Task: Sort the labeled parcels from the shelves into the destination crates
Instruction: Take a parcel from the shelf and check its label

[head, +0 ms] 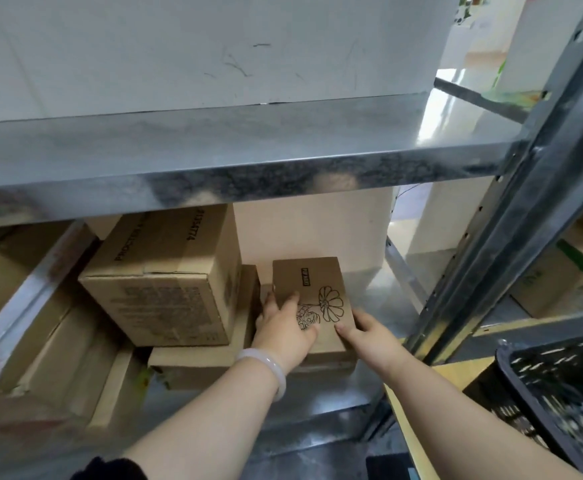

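Note:
A small cardboard parcel point(312, 292) with a black flower drawing on top lies on the lower metal shelf point(383, 299), resting on another flat box. My left hand point(283, 332), with a pale bangle on the wrist, grips the parcel's left side, thumb on its top face. My right hand point(369, 332) holds the parcel's right front corner, thumb on top and fingers down the side. A black lattice crate point(560, 393) stands at the lower right, outside the shelf frame.
A bigger printed carton point(169, 282) sits just left of the parcel on a flat box point(196, 362). More cartons point(51, 341) fill the shelf's left part. An upper metal shelf point(248, 161) overhangs, carrying a white board. A grey upright post point(512, 233) stands at right.

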